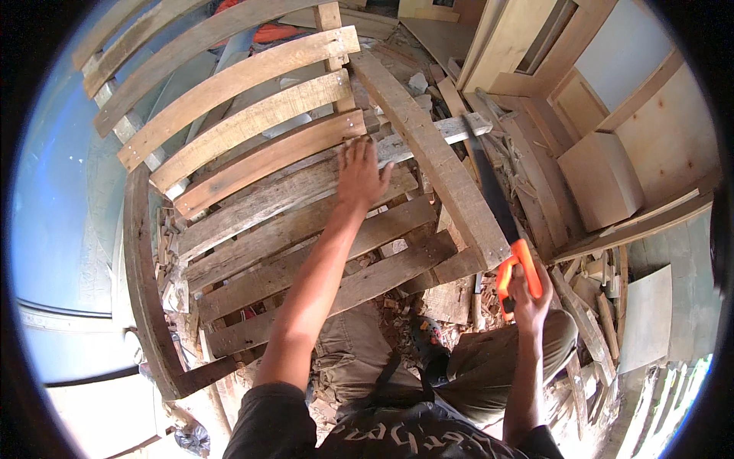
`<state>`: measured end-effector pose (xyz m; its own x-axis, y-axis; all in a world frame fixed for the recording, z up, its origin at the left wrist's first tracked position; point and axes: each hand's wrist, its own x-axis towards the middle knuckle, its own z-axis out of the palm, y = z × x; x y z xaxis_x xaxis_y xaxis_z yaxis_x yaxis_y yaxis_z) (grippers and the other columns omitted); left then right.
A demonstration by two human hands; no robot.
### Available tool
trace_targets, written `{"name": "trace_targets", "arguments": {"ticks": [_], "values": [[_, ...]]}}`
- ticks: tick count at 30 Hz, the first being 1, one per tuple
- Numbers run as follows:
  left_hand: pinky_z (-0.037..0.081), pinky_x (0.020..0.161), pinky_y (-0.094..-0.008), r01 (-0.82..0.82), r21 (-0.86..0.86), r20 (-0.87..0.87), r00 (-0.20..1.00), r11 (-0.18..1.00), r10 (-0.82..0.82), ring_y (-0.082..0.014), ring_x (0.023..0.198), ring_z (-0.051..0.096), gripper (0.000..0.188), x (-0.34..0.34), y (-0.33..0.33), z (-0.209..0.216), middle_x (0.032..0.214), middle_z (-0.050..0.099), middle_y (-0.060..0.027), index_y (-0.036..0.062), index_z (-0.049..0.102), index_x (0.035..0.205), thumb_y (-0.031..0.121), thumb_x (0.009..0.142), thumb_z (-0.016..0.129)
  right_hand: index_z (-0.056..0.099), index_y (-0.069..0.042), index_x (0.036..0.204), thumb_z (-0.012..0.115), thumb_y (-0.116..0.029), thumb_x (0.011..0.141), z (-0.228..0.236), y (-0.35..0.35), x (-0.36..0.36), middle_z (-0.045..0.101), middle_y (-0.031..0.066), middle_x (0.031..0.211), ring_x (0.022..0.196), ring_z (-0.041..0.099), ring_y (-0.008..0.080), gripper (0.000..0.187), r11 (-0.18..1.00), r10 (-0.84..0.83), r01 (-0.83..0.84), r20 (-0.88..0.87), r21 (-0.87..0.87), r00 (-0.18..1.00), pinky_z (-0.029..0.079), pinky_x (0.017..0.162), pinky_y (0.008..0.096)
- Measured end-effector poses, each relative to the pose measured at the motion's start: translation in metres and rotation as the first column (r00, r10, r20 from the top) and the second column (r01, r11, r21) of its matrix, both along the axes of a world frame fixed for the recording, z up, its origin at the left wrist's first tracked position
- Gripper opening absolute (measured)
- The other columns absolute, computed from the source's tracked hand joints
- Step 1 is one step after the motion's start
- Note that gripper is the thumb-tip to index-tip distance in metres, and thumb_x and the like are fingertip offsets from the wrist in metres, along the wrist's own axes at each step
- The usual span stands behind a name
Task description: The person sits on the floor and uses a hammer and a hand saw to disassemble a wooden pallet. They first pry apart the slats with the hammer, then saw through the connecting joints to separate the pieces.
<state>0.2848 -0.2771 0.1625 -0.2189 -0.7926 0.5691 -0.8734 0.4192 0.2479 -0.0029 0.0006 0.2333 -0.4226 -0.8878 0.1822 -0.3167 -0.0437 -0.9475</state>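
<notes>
My left hand [362, 174] lies flat with its fingers stretched out, pressing on a weathered grey plank [264, 208]. This plank runs across a slatted wooden frame [139, 252] and under or past a thick beam [428, 157] on the right; exactly how they meet is hard to see. Its right end sticks out beyond the beam. My right hand [527, 294] is closed round the orange handle of a handsaw [493, 187]. The dark blade points away from me, and its far part sits across the plank's protruding end.
More slats [237, 73] lie side by side at the upper left, beside a blue-grey panel [61, 199]. Wooden cabinet parts [604, 180] stand on the right. Offcuts and wood scraps [600, 306] litter the ground around my legs. A pale board [646, 317] leans at the lower right.
</notes>
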Motion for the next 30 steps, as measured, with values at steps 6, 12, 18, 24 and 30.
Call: {"name": "trace_targets", "arguments": {"ticks": [6, 12, 18, 24, 30], "values": [[0.031, 0.111, -0.0515, -0.033, -0.051, 0.031, 0.999, 0.998, 0.035, -0.033, 0.122, 0.052, 0.05, -0.012, -0.012, -0.01, 0.135, 0.053, -0.015, 0.0069, 0.053, 0.133, 0.038, 0.094, 0.055, 0.049, 0.007, 0.126, 0.062, -0.01, 0.09, -0.005, -0.047, 0.016, 0.06, 0.0108, 0.103, 0.093, 0.058, 0.0171, 0.042, 0.984, 0.119, -0.121, 0.026, 0.129, 0.993, 0.048, 0.08, 0.0304], [0.035, 0.106, -0.0501, -0.078, -0.014, 0.076, 0.994, 0.997, 0.079, -0.0294, 0.119, 0.052, 0.044, -0.02, -0.008, -0.007, 0.13, 0.055, -0.013, 0.013, 0.056, 0.133, 0.035, 0.094, 0.055, 0.046, 0.009, 0.129, 0.07, -0.014, 0.087, -0.039, -0.056, -0.002, 0.06, 0.0175, 0.122, 0.115, 0.057, 0.0233, 0.053, 0.99, 0.102, -0.075, -0.235, 0.117, 0.967, 0.044, 0.099, 0.0354], [0.036, 0.103, -0.0521, -0.097, -0.026, 0.074, 0.992, 0.995, 0.099, -0.0284, 0.117, 0.052, 0.043, -0.018, -0.007, -0.009, 0.127, 0.056, -0.0117, 0.0159, 0.057, 0.132, 0.036, 0.094, 0.056, 0.051, 0.008, 0.126, 0.067, -0.014, 0.09, -0.013, -0.068, 0.003, 0.062, 0.0173, 0.12, 0.112, 0.059, 0.022, 0.045, 0.97, 0.22, -0.206, -0.11, 0.128, 0.969, 0.044, 0.098, 0.0342], [0.036, 0.103, -0.0529, -0.109, -0.068, 0.06, 0.992, 0.992, 0.113, -0.0288, 0.119, 0.051, 0.043, -0.021, -0.009, -0.006, 0.127, 0.055, -0.0122, 0.0158, 0.059, 0.129, 0.038, 0.093, 0.057, 0.042, 0.004, 0.139, 0.062, -0.022, 0.095, -0.029, -0.071, -0.014, 0.057, 0.0133, 0.129, 0.116, 0.056, 0.0212, 0.055, 0.917, 0.362, -0.386, 0.197, 0.1, 0.911, 0.042, 0.101, 0.0371], [0.036, 0.101, -0.0534, -0.136, 0.027, 0.099, 0.986, 0.99, 0.133, -0.029, 0.121, 0.05, 0.043, -0.023, -0.006, -0.006, 0.128, 0.055, -0.0125, 0.0156, 0.059, 0.126, 0.04, 0.09, 0.06, 0.041, 0.005, 0.139, 0.042, -0.043, 0.103, -0.054, -0.062, 0.005, 0.056, 0.0134, 0.13, 0.117, 0.054, 0.021, 0.06, 0.908, 0.38, -0.392, -0.107, -0.145, 0.919, 0.042, 0.1, 0.0369]]}}
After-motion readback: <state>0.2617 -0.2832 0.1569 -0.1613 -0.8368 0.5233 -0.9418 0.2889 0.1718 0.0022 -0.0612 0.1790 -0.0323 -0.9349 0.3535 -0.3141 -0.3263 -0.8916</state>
